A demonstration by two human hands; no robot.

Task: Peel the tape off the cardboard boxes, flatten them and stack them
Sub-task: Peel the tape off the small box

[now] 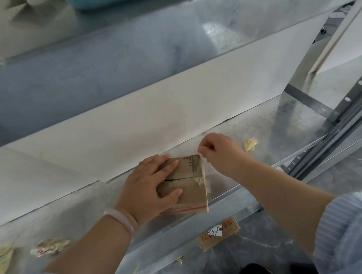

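A small brown cardboard box (192, 187) lies on the metal shelf (237, 195) near its front edge. My left hand (149, 189) presses flat on the box's top, fingers spread over the flap seam. My right hand (219, 150) is at the box's far right corner, fingertips pinched on a strip of clear tape (202, 157) that runs down the box's right edge. A red line of tape crosses the near side of the box.
Balls of peeled tape lie on the shelf: a yellowish ball of tape (250, 144) right of my hand, a second wad (50, 249) and a third clump (1, 262) at the left. A flattened cardboard piece (219, 233) with a white label lies on the floor below. A white wall panel stands behind.
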